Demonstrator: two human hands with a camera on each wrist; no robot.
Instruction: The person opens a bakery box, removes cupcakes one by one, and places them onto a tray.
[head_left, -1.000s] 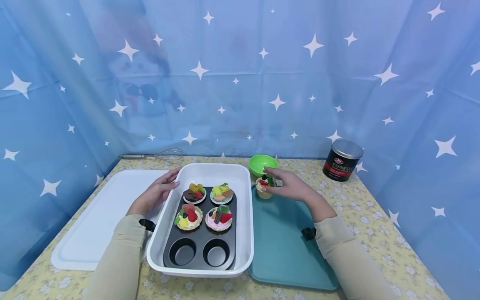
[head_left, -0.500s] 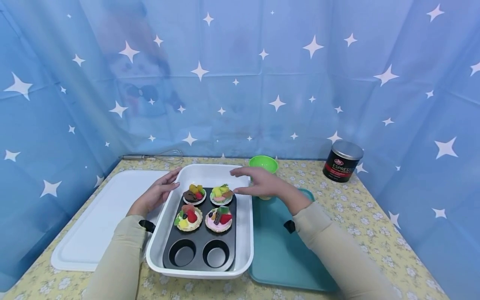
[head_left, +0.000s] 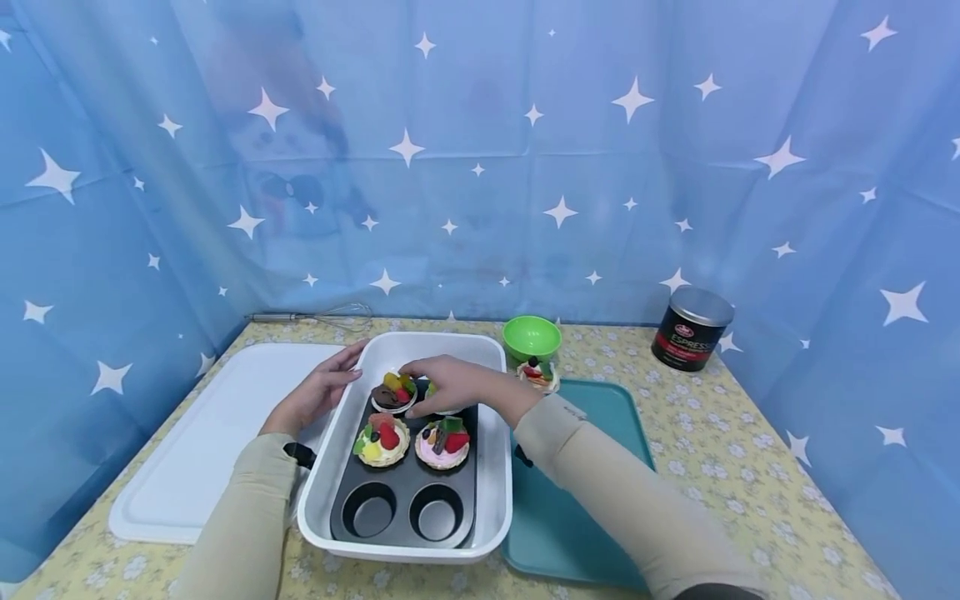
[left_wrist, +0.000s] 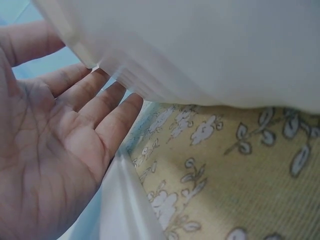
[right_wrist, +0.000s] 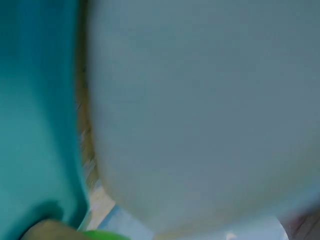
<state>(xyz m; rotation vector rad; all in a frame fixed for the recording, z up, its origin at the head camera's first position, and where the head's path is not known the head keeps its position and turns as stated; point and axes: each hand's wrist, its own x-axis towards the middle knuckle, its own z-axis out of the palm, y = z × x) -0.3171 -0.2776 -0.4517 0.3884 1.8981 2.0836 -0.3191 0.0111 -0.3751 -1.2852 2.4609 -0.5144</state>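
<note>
Arching over the far end of a smooth, round-cornered white tub (head_left: 495,467), the right hand (head_left: 459,382) has its thumb and fingers apart. Just left of the fingertips sits a tart with dark brown cream (head_left: 392,395) topped with yellow and red fruit pieces; whether they touch it cannot be told. The palm covers most of the far-right tart (head_left: 450,412), leaving a little of its pale edge in sight.

Both sit in a dark, matte muffin pan (head_left: 403,492) inside the tub. Nearer stand a cream-filled tart (head_left: 382,442) on the left and a pink one (head_left: 442,446) on the right, with crinkled, crust-like edges. The two nearest cups are round and deep, with grey bottoms.

The left hand (left_wrist: 55,135) lies along the tub's left side, fingers nearly straight, their tips against its glossy outer wall.

Right of the tub, a red-and-green-topped tart (head_left: 538,373) stands at the far end of a flat teal tray (head_left: 547,525), near a shiny green bowl (head_left: 532,340). Flower-printed cloth (head_left: 750,467) lies underneath.
</note>
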